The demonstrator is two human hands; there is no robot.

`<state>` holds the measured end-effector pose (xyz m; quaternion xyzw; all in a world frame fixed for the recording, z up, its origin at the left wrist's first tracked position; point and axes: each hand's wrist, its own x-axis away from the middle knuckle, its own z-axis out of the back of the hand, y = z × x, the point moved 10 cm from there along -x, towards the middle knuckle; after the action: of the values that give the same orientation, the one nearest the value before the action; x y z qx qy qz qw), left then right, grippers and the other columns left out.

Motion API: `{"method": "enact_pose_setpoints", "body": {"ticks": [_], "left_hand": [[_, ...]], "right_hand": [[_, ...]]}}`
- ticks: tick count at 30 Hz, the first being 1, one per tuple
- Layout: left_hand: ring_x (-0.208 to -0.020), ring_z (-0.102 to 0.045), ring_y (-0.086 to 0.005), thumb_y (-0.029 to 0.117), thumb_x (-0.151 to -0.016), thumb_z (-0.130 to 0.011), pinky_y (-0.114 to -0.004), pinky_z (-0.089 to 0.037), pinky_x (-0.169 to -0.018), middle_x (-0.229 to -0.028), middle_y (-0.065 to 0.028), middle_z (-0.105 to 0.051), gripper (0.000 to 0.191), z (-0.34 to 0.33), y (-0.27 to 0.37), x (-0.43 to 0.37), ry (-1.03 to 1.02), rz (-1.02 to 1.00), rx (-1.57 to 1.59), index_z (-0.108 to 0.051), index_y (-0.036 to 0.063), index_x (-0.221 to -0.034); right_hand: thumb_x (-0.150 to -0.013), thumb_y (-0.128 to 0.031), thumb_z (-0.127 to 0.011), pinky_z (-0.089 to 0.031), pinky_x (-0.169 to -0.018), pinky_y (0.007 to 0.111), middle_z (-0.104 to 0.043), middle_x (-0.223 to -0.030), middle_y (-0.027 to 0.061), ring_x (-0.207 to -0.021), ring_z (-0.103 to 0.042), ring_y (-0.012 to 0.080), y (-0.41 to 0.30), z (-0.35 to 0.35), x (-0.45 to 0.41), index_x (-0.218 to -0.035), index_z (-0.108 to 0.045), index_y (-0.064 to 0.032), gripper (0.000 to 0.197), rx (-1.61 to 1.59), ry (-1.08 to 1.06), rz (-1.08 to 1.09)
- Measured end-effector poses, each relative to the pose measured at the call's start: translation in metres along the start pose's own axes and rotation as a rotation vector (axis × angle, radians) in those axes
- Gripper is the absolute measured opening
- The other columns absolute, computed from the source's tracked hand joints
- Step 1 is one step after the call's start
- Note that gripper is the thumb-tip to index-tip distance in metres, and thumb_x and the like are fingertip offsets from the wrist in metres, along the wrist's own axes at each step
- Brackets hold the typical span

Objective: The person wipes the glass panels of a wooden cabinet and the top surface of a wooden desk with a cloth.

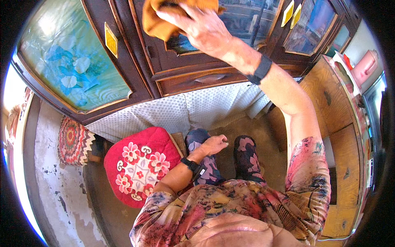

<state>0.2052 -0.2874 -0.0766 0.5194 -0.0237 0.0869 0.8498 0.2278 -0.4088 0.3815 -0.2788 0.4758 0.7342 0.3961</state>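
At the top of the view my right hand (208, 32) reaches up to a dark wooden cabinet (182, 63), with an orange-yellow cloth (157, 26) bunched under its fingers. The cloth lies against a framed picture panel (243, 18) of a cabinet door and covers its left part. My left hand (215, 144) hangs low in front of my body, above my left leg. Its fingers are loosely curled, and nothing shows in them. A black band is on each wrist.
A red floral cushion (143, 165) tops a seat at my left. Polka-dot fabric (213, 108) hangs below the cabinet. On the right stands a wooden desk (327, 102) with a pink container (365, 66) above it. A floral panel (72, 61) and yellow handle plates (111, 40) mark the cabinet's doors.
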Motion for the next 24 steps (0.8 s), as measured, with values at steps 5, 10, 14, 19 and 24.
{"method": "enact_pose_setpoints", "body": {"ticks": [5, 10, 14, 19, 24], "left_hand": [[-0.088, -0.065, -0.0321, 0.033, -0.09, -0.058, -0.04, -0.05, -0.078, -0.093, -0.0178, -0.067, 0.04, -0.003, -0.003, 0.001, 0.032, -0.03, -0.061, -0.054, 0.0009, -0.113], [-0.095, -0.062, -0.0364, 0.035, -0.088, -0.058, -0.042, -0.048, -0.082, -0.098, -0.0205, -0.066, 0.042, 0.001, 0.005, 0.004, 0.001, 0.016, -0.015, -0.055, 0.0005, -0.112], [-0.096, -0.062, -0.0364, 0.036, -0.089, -0.057, -0.043, -0.048, -0.083, -0.1, -0.0208, -0.065, 0.042, 0.0, 0.006, 0.002, -0.003, 0.014, -0.034, -0.055, 0.0004, -0.112], [-0.094, -0.062, -0.0364, 0.035, -0.088, -0.057, -0.042, -0.049, -0.082, -0.098, -0.021, -0.065, 0.042, 0.001, 0.004, 0.003, 0.003, -0.004, -0.047, -0.056, 0.0, -0.111], [-0.093, -0.063, -0.0365, 0.034, -0.088, -0.057, -0.042, -0.049, -0.08, -0.096, -0.0214, -0.066, 0.04, 0.002, 0.008, 0.004, 0.009, -0.045, -0.05, -0.056, -0.0004, -0.109]], "right_hand": [[-0.09, -0.01, -0.042, -0.041, -0.098, 0.048, -0.045, -0.13, 0.0136, -0.117, -0.049, 0.0336, -0.02, 0.011, -0.058, -0.14, -0.042, -0.0134, 0.05, -0.021, 0.114, 0.08], [-0.083, -0.025, -0.06, -0.045, -0.087, 0.046, -0.055, -0.119, -0.0003, -0.119, -0.046, 0.029, -0.039, -0.026, -0.028, -0.12, -0.062, -0.0337, 0.039, 0.043, 0.095, 0.018], [-0.077, -0.021, -0.064, -0.046, -0.088, 0.046, -0.052, -0.125, 0.0008, -0.123, -0.043, 0.0298, -0.061, -0.048, 0.01, -0.127, -0.054, -0.0372, 0.053, 0.017, -0.027, 0.101], [-0.079, -0.021, -0.061, -0.045, -0.092, 0.046, -0.051, -0.129, 0.0045, -0.129, -0.04, 0.0313, -0.08, -0.065, 0.051, -0.128, -0.053, -0.0351, 0.051, -0.043, -0.115, 0.068], [-0.081, -0.035, -0.059, -0.024, -0.109, 0.057, -0.042, -0.14, 0.0091, -0.14, -0.026, 0.0311, -0.095, -0.088, 0.112, -0.136, -0.045, -0.0273, 0.057, -0.073, -0.498, 0.148]]}}
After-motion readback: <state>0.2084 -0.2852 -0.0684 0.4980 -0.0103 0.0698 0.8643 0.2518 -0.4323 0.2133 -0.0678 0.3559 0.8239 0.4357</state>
